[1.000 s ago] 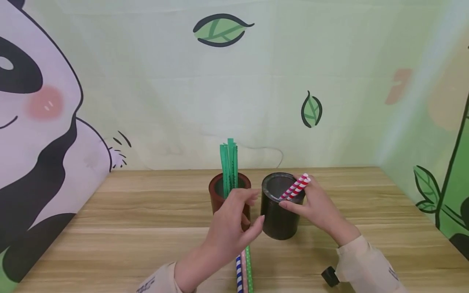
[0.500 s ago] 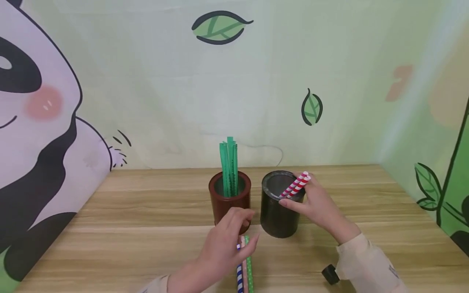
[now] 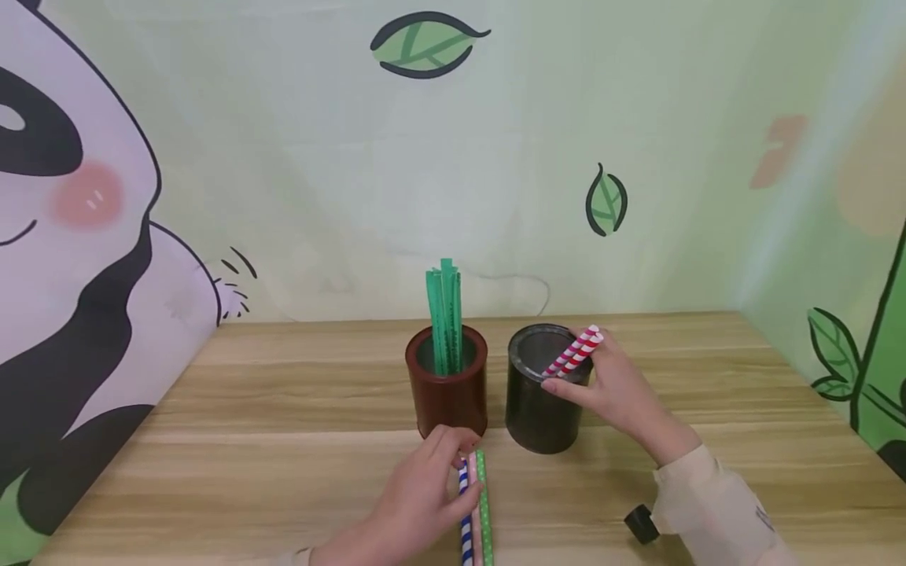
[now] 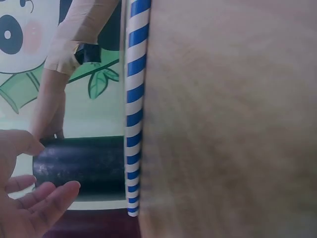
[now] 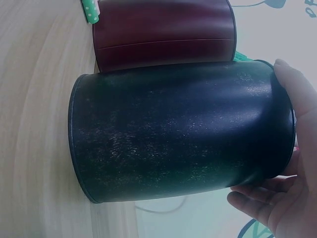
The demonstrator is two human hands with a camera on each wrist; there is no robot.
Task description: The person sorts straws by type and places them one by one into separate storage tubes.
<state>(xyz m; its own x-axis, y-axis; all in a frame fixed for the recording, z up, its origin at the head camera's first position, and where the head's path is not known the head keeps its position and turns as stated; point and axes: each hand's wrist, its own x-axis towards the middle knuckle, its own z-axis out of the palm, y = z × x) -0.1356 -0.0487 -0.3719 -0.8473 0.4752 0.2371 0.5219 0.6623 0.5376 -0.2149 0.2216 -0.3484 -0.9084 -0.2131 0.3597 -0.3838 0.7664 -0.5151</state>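
My left hand (image 3: 418, 495) is low over the left side of three paper straws, its thumb and fingers apart. The straws lie side by side on the table: a blue-and-white striped one (image 3: 466, 542), a pink one (image 3: 476, 542) and a green dotted one (image 3: 485, 519). In the left wrist view, a gap shows between the fingers and the blue striped straw (image 4: 134, 119). My right hand (image 3: 623, 385) grips the rim of an upright black cup (image 3: 541, 417), thumb at the front. Two red-and-white striped straws (image 3: 583, 350) lean inside that cup, against its right rim.
Left of the black cup stands a dark red cup (image 3: 449, 405) with several green printed strips (image 3: 444, 314) upright in it. A small black object (image 3: 641, 523) is at my right cuff. Behind the wood-grain table (image 3: 283, 393) hangs a printed panda backdrop (image 3: 318, 157).
My left hand has come down and toward me, from in front of the dark red cup to beside the three straws. The right hand keeps its grip on the black cup.
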